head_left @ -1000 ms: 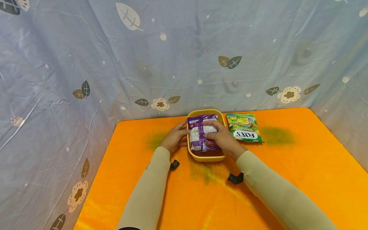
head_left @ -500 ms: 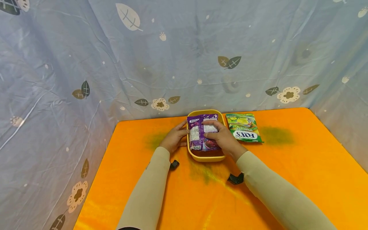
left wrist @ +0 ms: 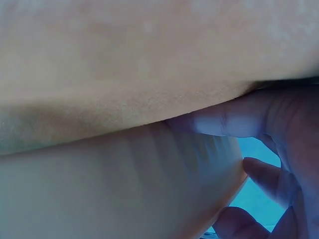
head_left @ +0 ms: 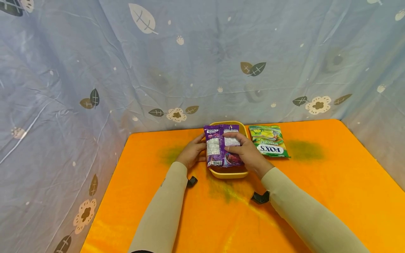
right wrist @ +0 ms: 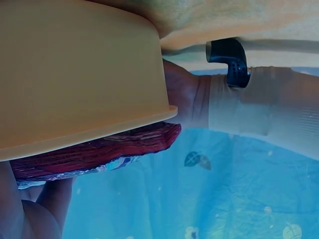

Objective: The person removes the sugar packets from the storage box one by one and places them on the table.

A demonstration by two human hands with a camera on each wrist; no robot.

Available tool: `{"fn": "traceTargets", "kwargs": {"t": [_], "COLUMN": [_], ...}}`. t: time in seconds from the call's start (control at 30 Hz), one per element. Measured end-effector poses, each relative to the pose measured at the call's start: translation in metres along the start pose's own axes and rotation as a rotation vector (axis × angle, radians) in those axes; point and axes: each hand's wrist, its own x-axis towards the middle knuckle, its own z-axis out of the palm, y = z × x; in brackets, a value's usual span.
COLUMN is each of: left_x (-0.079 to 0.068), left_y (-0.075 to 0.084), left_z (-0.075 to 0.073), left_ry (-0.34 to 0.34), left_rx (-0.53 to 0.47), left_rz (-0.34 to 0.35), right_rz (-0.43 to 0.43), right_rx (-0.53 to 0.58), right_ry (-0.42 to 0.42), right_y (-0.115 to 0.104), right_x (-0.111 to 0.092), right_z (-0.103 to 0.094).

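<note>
A purple FOX'S candy bag (head_left: 215, 146) lies tilted over a yellow plastic container (head_left: 229, 175), its left side past the rim. My right hand (head_left: 251, 156) holds the bag from the right, thumb and index finger on its upper face. In the right wrist view, the candy bag (right wrist: 99, 152) shows just beyond the rim of the container (right wrist: 84, 74). My left hand (head_left: 191, 151) grips the container's left side. The left wrist view shows fingers (left wrist: 264, 177) bent against the container wall (left wrist: 109, 184); the thumb's tip is partly hidden in the head view.
A green FOX'S Spring Tea candy bag (head_left: 269, 140) lies flat on the orange-covered table (head_left: 221, 218), right of the container. Black wrist mounts (head_left: 260, 198) sit under both forearms. A patterned blue curtain (head_left: 202, 70) rises behind the table and along its sides.
The purple candy bag has risen slightly and shifted left, so it now covers the container's left rim. Both hands stay almost where they were.
</note>
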Motion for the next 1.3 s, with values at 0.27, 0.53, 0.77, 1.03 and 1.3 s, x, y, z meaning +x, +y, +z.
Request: {"fn": "traceTargets", "kwargs": {"t": [0.27, 0.53, 0.77, 1.03, 1.3], "left_x": [-0.002, -0.001, -0.001, -0.002, -0.004], "left_y": [0.0, 0.002, 0.003, 0.003, 0.005], "left_z": [0.0, 0.002, 0.003, 0.004, 0.005], "left_ry": [0.015, 0.009, 0.022, 0.038, 0.039], "left_rx": [0.036, 0.023, 0.055, 0.054, 0.052], "left_rz": [-0.01, -0.004, -0.007, -0.034, -0.033], "right_rz": [-0.003, -0.007, -0.001, -0.03, -0.081], "right_rx": [0.018, 0.028, -0.014, -0.028, -0.066], "right_ry": [-0.014, -0.02, 0.002, 0.027, 0.038], "right_y": [0.0, -0.004, -0.011, -0.016, -0.016], "right_x": [0.001, -0.001, -0.003, 0.0, 0.001], "right_z": [0.003, 0.005, 0.002, -0.01, -0.022]}}
